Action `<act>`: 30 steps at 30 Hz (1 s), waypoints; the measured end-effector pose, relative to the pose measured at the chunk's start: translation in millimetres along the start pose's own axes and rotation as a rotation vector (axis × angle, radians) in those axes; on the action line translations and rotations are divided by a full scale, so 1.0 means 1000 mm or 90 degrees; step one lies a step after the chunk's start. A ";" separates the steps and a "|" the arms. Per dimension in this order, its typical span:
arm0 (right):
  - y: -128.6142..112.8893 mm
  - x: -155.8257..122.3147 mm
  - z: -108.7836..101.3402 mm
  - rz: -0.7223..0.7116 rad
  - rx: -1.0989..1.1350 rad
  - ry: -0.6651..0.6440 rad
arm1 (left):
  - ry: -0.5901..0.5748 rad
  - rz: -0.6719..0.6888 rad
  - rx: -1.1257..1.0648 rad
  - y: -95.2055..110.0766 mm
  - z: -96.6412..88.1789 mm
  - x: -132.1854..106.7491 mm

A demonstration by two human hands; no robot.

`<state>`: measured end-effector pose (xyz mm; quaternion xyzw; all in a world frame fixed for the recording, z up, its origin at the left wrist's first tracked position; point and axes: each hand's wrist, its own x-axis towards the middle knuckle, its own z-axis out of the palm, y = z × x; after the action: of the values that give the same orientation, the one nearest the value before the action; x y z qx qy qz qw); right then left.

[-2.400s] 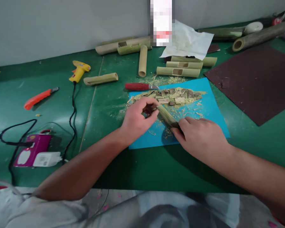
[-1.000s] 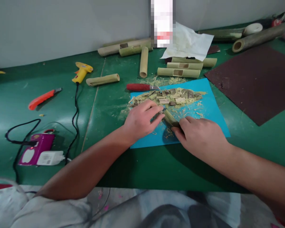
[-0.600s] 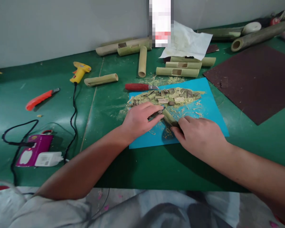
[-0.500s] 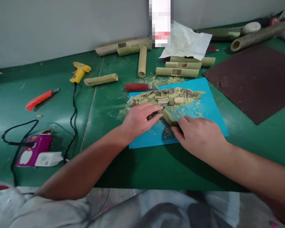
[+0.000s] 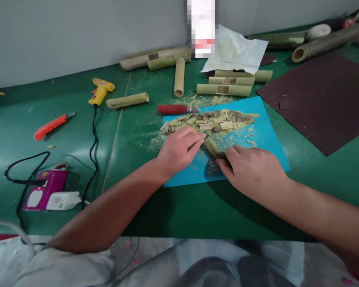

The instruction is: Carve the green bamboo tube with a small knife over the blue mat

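Over a blue sheet (image 5: 271, 139), my right hand (image 5: 254, 169) is wrapped round the near end of a short piece of bamboo (image 5: 214, 147). The bamboo slants up and to the left, and its far end meets my left hand (image 5: 181, 149). My left fingers are pinched together on a small dark piece (image 5: 206, 136), mostly hidden, whose kind I cannot make out. Just beyond my hands lies a heap of bamboo chips and pale shavings (image 5: 215, 119). A red-handled carving knife (image 5: 173, 109) rests at the sheet's back edge.
Cut bamboo tubes (image 5: 224, 90) lie behind the sheet, some with notches. To the left are a yellow glue gun (image 5: 101, 89), an orange utility knife (image 5: 54, 125) and a purple power strip (image 5: 46, 189) with black cords. A dark brown sheet (image 5: 323, 107) spreads at right.
My left hand has shifted slightly right and up along the bamboo's far end. The right hand keeps its grip on the bamboo. The whole view has moved a little.
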<state>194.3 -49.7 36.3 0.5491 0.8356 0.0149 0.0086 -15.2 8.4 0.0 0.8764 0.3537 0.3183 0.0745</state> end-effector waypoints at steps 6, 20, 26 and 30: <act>0.000 0.001 -0.001 0.008 0.002 -0.015 | 0.034 -0.011 0.024 -0.002 0.000 0.001; 0.000 -0.001 -0.001 0.000 -0.014 -0.040 | -0.045 0.061 0.008 0.013 0.004 -0.003; -0.002 -0.001 -0.003 -0.037 -0.038 -0.047 | -0.076 0.068 0.027 0.010 0.006 -0.002; -0.003 -0.006 -0.005 -0.062 -0.043 -0.017 | -0.012 0.021 0.044 -0.004 0.003 0.001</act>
<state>193.6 -56.8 41.0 0.5075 0.8600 0.0355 0.0394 -15.0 12.1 -2.9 0.8871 0.3493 0.2987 0.0427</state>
